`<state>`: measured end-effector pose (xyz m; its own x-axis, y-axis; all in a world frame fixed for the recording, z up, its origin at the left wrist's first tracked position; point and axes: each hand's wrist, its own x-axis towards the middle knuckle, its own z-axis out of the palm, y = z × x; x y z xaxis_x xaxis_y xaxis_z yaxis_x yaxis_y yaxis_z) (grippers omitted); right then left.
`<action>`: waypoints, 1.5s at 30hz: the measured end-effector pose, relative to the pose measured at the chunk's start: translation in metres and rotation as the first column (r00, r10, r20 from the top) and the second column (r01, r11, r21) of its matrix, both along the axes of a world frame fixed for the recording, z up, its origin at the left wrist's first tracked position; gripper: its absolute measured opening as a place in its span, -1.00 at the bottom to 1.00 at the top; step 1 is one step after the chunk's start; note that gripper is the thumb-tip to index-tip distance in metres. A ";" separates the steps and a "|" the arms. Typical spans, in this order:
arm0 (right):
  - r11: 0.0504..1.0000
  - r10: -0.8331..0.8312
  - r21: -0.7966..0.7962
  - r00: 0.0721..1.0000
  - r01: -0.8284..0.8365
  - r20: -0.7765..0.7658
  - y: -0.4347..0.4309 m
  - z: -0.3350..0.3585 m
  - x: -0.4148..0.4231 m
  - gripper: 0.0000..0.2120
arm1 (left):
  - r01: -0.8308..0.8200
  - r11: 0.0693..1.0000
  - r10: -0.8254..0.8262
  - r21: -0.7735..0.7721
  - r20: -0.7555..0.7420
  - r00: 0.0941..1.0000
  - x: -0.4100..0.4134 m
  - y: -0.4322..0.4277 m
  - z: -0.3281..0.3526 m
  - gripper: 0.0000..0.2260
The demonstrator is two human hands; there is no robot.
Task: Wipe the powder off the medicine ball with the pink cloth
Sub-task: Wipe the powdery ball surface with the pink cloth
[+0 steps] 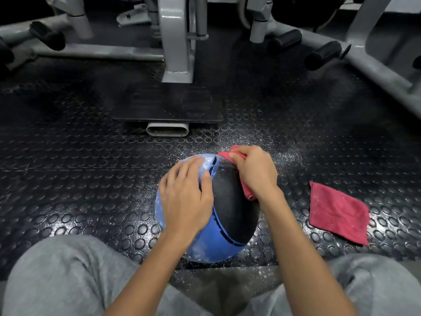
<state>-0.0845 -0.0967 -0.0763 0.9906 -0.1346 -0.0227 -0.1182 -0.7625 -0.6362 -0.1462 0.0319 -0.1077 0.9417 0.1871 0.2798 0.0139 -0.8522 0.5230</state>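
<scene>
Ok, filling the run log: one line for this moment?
left hand flat on medicine ball | right hand grips pink cloth against ball | powder on blue side

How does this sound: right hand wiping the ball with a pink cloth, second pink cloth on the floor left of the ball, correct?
Wrong side: head view shows the second pink cloth on the floor right of the ball; the right hand wipes with a pink cloth.
</scene>
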 end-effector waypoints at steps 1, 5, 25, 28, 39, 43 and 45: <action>1.000 0.011 0.014 1.000 -0.011 -0.025 0.000 0.002 0.003 -0.78 | -0.001 1.000 0.001 -0.007 -0.009 1.000 0.001 0.000 0.000 -0.44; 0.986 0.121 -0.132 0.979 -0.100 0.162 0.008 0.005 -0.034 -0.79 | -0.008 0.998 0.006 -0.058 -0.046 0.999 0.012 0.003 0.002 -0.53; 0.978 0.146 -0.165 0.983 -0.127 0.108 0.010 0.003 -0.003 -0.75 | 0.004 0.997 -0.008 -0.073 -0.052 0.999 0.008 0.008 -0.001 -0.53; 0.980 0.098 -0.175 0.995 -0.094 0.016 0.005 0.001 0.014 -0.76 | 0.009 0.998 -0.013 -0.055 -0.072 0.997 0.010 0.004 0.002 -0.52; 0.949 -0.266 0.252 0.908 0.188 0.323 -0.018 -0.064 -0.078 -0.77 | 0.091 0.968 -0.112 -0.235 -0.076 0.991 0.024 0.027 0.006 -0.60; 0.879 -0.376 0.400 0.892 0.258 0.251 -0.012 -0.064 -0.070 -0.83 | 0.061 0.963 -0.098 -0.264 -0.128 0.987 0.032 0.032 0.011 -0.71; 0.943 -0.247 0.310 0.874 0.119 0.419 0.017 -0.044 -0.073 -0.83 | 0.023 0.968 -0.080 -0.249 -0.221 0.972 0.042 0.034 0.016 -0.68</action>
<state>-0.1577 -0.0797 -0.1200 0.8601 -0.3672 0.3541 0.1065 -0.5497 -0.8286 -0.1038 0.0656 -0.0913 0.9850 0.1725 0.0093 0.1164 -0.7025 0.7021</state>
